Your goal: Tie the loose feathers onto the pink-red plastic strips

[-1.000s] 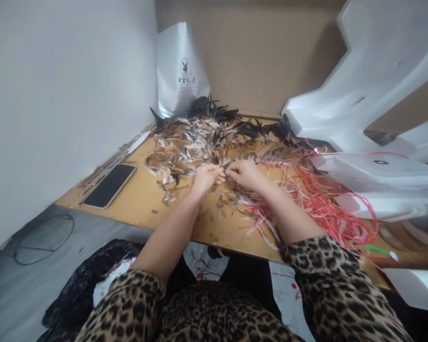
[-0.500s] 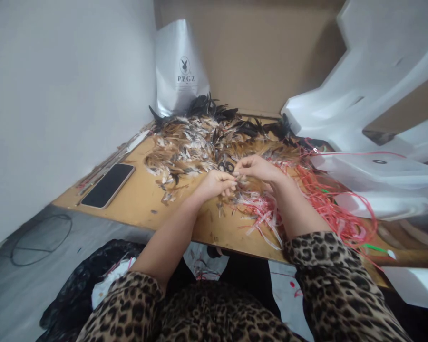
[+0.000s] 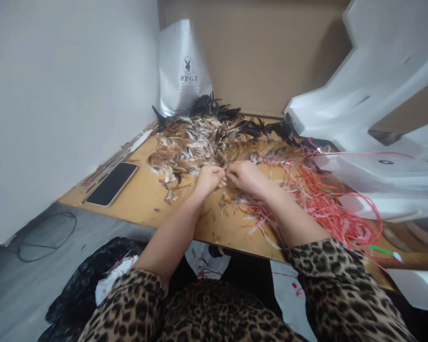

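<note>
My left hand [image 3: 210, 179] is closed in a pinch above the table, its fingertips meeting those of my right hand [image 3: 245, 176]. The right hand's fingers are curled and pressed together too. Whatever lies between the fingertips is too small to make out. Just beyond both hands spreads a heap of feathers [image 3: 196, 135], brown, white and black. Right of my right hand lies a tangle of red and pink strips [image 3: 321, 204], part of it hidden by my forearm. The scissors are not visible behind my hands.
A phone [image 3: 112, 184] lies on the wooden table [image 3: 146, 199] at the left. Behind the feathers stands a white bag [image 3: 183, 61]. White moulded pieces [image 3: 374, 171] crowd the right side. A black plastic bag [image 3: 89, 280] rests on the floor, with a cable [image 3: 46, 237] nearby.
My right hand has come lower and turned over, covering where black scissor handles showed. My left hand has shifted slightly up. The whole view has moved a little.
</note>
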Motion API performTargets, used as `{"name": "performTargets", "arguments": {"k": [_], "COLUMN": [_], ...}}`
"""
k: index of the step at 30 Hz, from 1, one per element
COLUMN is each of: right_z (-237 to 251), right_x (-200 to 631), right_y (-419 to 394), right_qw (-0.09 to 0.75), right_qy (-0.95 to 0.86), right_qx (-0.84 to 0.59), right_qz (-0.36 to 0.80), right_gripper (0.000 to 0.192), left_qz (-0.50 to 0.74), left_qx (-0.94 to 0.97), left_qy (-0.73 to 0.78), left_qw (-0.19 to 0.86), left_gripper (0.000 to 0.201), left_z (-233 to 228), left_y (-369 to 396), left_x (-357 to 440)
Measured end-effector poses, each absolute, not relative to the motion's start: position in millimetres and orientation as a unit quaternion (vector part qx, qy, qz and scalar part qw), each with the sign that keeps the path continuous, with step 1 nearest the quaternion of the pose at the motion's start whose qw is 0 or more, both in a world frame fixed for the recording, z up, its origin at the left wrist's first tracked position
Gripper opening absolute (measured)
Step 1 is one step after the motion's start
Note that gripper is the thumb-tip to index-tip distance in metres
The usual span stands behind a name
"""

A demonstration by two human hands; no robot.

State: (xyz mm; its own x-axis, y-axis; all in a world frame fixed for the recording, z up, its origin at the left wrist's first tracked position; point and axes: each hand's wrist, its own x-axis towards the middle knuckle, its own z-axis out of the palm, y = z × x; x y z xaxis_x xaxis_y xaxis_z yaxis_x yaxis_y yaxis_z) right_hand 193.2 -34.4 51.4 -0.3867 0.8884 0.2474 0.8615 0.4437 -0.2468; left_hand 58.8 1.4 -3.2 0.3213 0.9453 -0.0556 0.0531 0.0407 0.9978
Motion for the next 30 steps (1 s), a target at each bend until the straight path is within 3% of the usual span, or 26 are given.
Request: {"name": "performTargets", "arguments": {"k": [4,9,11,18,24,30], "right_z": [58.6,59.9,56.7,40.8,36.9,38.0], "right_x": [199.3,229.2,234.3,211.7,203.9,206.9], "right_y": [-35.5,-25.8,-22.3,-21.7,-22.4,-19.9], "right_qw": [0.127,0.221,0.269,0.431,0.43,0.423], "right_qy": [-0.847,-0.762,-0.721,-0.575,-0.505,-0.53], "right_qx": [-0.513,-0.463,-0.429,-0.393,-0.356,-0.386], "right_qz": [0.059,0.395,0.474,0.574,0.659,0.626], "right_gripper": [0.018,0.021,0.021,0.023,0.023,0.032], "left_qz": [0.278,0.199,0.213,0.328,0.318,0.306], "left_qx": [0.701,0.689,0.65,0.43,0.368,0.402], "left_qy": [0.394,0.248,0.226,0.193,0.176,0.211], "left_qw": [0.526,0.651,0.693,0.819,0.856,0.837], "left_gripper": [0.015,0.023,0.026,0.025,0.017,0.02], "left_z": [-5.6,10.5,13.7,4.4,8.1,4.8], "left_y": [-2.9,-12.6,-13.4,-6.8,-10.2,-7.4], "left_x": [55.5,49.0,47.6,48.9,49.5,51.7]}}
